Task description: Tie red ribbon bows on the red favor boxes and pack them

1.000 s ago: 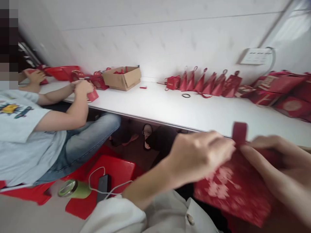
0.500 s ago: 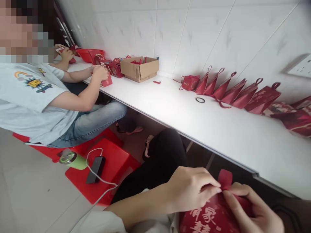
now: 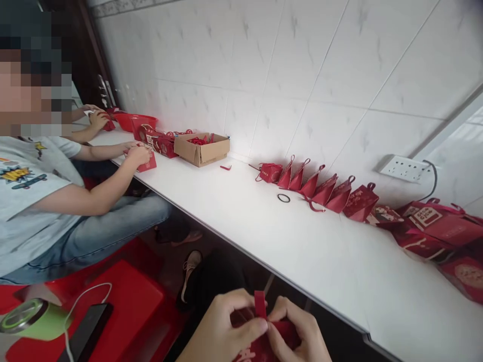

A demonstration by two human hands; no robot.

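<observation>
White desk (image 3: 234, 206) against a tiled wall (image 3: 302, 75): off its front edge, the left hand (image 3: 228, 327) and right hand (image 3: 298, 329) pinch a red bag (image 3: 262, 348) beside its upright loop (image 3: 260, 304), while a black ring (image 3: 284, 198) lies before small bags (image 3: 312, 185) lining the back edge, left of which stands a cardboard box (image 3: 209, 153).

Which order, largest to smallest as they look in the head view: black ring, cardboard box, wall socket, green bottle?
1. Green bottle, helped by being close to the camera
2. Cardboard box
3. Wall socket
4. Black ring, clearly the smallest
</observation>
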